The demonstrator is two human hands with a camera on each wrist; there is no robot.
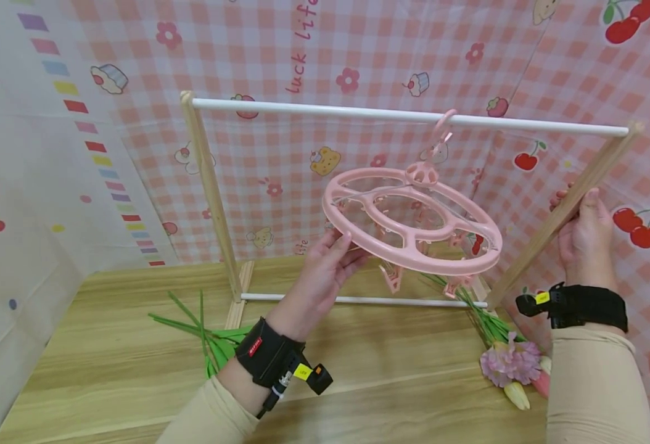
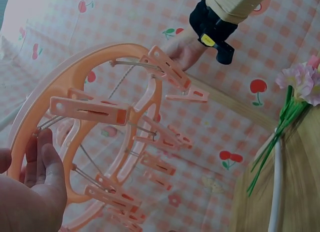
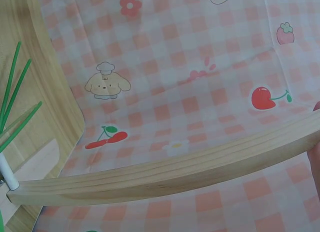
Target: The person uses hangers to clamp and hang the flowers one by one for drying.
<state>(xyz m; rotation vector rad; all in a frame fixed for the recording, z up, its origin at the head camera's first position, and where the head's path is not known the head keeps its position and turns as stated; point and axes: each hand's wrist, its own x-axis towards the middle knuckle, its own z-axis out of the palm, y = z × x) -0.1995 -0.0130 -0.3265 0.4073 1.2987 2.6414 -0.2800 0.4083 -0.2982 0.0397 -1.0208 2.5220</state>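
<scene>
A round pink clip hanger (image 1: 425, 264) hangs tilted by its hook (image 1: 445, 118) from the white top rod (image 1: 314, 110) of a wooden-sided rack. My left hand (image 1: 325, 265) holds the near left of its rim, thumb uppermost and fingers below. Several pink clothespins (image 2: 90, 110) dangle under the ring in the left wrist view. At the rack's right side, my right hand (image 1: 584, 231) grips the wooden upright (image 1: 541, 243). The right wrist view shows that same upright (image 3: 165, 178), with only a sliver of the hand at the right edge.
Artificial flowers (image 1: 510, 364) lie on the wooden table (image 1: 403, 376) by the rack's right foot. More green stems (image 1: 222, 348) lie at the left, partly behind my left forearm. A lower white rod (image 1: 369, 301) joins the uprights, and a checked cloth (image 1: 236, 55) hangs behind.
</scene>
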